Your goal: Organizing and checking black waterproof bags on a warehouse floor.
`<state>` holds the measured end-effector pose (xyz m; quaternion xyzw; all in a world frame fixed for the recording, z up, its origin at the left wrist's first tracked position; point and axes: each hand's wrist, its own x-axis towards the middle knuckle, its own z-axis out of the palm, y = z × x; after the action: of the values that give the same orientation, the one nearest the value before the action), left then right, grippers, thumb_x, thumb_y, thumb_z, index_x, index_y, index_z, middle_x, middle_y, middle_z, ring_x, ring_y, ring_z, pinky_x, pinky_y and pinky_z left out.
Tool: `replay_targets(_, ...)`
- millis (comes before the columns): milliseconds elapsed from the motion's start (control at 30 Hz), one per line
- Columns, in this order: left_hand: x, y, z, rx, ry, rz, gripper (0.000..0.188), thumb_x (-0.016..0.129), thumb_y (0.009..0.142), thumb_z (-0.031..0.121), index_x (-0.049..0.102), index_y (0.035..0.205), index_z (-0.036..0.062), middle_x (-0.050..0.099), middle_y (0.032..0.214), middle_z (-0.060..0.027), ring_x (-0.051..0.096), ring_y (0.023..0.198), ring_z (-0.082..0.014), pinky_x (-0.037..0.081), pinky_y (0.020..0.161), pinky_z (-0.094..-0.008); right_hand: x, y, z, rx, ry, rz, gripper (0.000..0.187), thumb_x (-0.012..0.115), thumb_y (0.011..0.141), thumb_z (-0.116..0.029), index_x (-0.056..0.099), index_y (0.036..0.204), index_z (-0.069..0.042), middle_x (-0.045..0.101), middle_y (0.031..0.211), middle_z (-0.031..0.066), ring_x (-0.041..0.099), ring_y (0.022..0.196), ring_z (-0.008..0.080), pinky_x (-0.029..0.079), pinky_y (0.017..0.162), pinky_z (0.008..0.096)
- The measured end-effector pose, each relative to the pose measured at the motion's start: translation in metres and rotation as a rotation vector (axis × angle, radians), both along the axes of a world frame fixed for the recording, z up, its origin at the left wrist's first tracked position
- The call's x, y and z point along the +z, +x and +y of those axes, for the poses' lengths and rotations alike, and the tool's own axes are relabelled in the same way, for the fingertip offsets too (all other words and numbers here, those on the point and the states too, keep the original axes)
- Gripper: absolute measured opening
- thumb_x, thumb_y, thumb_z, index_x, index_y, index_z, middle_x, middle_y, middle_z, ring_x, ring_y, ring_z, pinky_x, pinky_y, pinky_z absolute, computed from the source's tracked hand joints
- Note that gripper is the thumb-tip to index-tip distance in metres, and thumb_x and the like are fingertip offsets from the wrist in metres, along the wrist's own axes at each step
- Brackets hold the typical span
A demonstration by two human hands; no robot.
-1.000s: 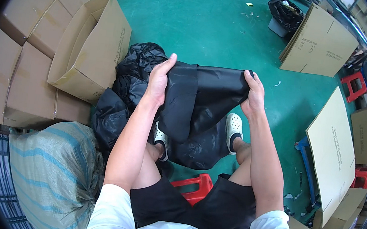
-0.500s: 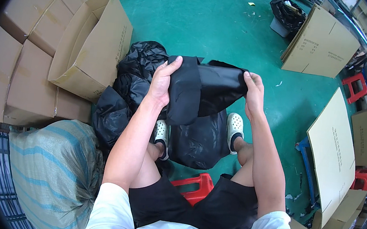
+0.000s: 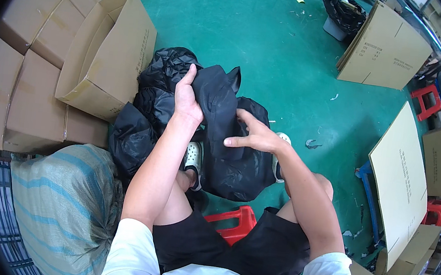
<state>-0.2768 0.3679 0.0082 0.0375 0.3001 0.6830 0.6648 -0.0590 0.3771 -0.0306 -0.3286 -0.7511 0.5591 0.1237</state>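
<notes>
A black, soft, cloth-like piece [image 3: 216, 97] hangs folded and bunched in front of me, over a larger black bag [image 3: 238, 177] between my feet. My left hand [image 3: 188, 101] is closed on its left edge, thumb pointing up; the fingers behind it are hidden. At the right side of the piece, my right hand [image 3: 257, 133] has thumb and fingers spread apart, their tips against the black material. Whether the piece is a bag or a cover I cannot tell.
Several crumpled black bags [image 3: 159, 104] lie to the left, beside an open carton [image 3: 116, 51] and stacked boxes. A striped woven sack [image 3: 63, 201] stands near left. Under me is a red stool [image 3: 238, 222]. Flat cardboard [image 3: 401, 178] leans at right, with more [image 3: 386, 47] farther back.
My right hand has let go of the right end and moved left and down onto the piece's face. The piece, stretched between both hands before, is now gathered narrower. My left hand has shifted slightly.
</notes>
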Motion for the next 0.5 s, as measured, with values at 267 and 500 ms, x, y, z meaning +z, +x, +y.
replay_targets(267, 0.001, 0.007, 0.003, 0.139, -0.047, 0.066, 0.043, 0.053, 0.099, 0.037, 0.063, 0.115, -0.0015, 0.068, 0.112, -0.0146, 0.064, 0.103, -0.0288, 0.046, 0.100, -0.0429, 0.000, 0.001, 0.012, -0.098, -0.388, 0.256, 0.039, 0.068, 0.087, -0.010, 0.060, 0.122, 0.005, 0.069, 0.107, 0.0073, 0.062, 0.099, 0.0137, 0.048, 0.091, 0.0295)
replay_targets(500, -0.014, -0.001, 0.003, 0.335, -0.392, 0.781, 0.052, 0.068, 0.083, 0.014, 0.045, 0.127, -0.0029, 0.056, 0.120, -0.0155, 0.053, 0.113, -0.0228, 0.040, 0.097, -0.0331, 0.017, 0.017, 0.032, -0.402, -0.315, 0.431, 0.042, 0.044, 0.075, 0.012, 0.059, 0.113, 0.004, 0.065, 0.102, 0.0047, 0.060, 0.097, 0.0121, 0.047, 0.089, 0.0257)
